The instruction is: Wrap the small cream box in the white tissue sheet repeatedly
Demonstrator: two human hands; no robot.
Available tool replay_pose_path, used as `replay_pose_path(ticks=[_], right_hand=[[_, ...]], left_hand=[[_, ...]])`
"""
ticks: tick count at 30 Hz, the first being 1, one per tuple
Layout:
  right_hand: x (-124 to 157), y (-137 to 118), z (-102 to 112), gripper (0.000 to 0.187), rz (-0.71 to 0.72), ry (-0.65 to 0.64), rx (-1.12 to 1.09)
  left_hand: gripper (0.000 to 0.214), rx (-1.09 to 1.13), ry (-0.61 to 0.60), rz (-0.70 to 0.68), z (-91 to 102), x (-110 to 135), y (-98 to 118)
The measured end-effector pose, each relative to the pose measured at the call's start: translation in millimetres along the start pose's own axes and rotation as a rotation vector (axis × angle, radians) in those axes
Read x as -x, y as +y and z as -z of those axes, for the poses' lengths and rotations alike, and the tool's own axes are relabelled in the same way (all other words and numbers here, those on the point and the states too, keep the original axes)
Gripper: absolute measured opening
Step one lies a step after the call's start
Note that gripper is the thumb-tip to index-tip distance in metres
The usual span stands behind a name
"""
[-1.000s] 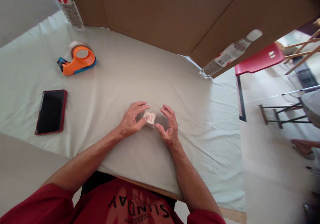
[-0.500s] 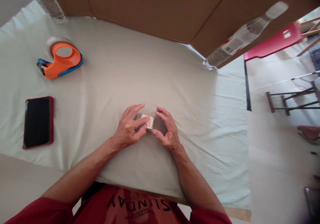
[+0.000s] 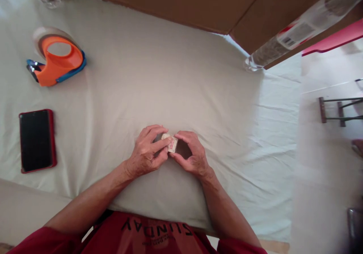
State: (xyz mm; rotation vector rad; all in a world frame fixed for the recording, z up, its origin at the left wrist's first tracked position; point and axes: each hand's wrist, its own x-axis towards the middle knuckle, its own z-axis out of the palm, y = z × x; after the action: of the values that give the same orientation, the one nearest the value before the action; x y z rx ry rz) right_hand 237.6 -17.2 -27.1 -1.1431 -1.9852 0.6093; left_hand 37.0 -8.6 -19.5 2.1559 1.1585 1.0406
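Observation:
A small pale block-like box with red print (image 3: 172, 145) is low over the cloth near the table's front edge; whether it rests there I cannot tell. My left hand (image 3: 149, 148) grips it from the left, the index finger lying across its printed top and the thumb at the near side. From the right, my right hand (image 3: 193, 151) curves around it, with thumb and fingertips at its near and far right corners. Between the right palm and the box a dark shaded gap shows. The left fingers hide part of the box.
An orange and blue tape dispenser (image 3: 61, 61) and a phone in a red case (image 3: 37, 140) lie on the left of the cloth-covered table (image 3: 159, 76). Brown cardboard panels (image 3: 170, 4) stand along the back. Clear bottles (image 3: 297, 30) stand at both ends.
My right hand has closed in, its fingertips now at the box's right side. My left hand keeps its hold. The view has shifted, tilting down and coming closer to the table.

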Motion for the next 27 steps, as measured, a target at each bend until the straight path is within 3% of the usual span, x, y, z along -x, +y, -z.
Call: replay_pose_path(ticks=[6,11,20,27], right_hand=[[1.2,-0.4,0.9,0.058,-0.008,0.001,0.017],[-0.2,1.6,0.7,0.048,0.013,-0.062,0.002],[0.1,1.7,3.8,0.059,-0.066,-0.031,-0.070],[-1.7,5.8,-0.5,0.043,-0.126,0.050,-0.162]], left_hand=[[0.031,0.080,0.019,0.098,8.2,-0.2,3.1],[0.045,0.149,0.042,0.202,12.1,-2.6,1.6],[0.074,0.172,-0.098,0.159,9.8,-0.7,-4.7],[0.089,0.086,-0.149,0.096,9.5,0.2,-11.4]])
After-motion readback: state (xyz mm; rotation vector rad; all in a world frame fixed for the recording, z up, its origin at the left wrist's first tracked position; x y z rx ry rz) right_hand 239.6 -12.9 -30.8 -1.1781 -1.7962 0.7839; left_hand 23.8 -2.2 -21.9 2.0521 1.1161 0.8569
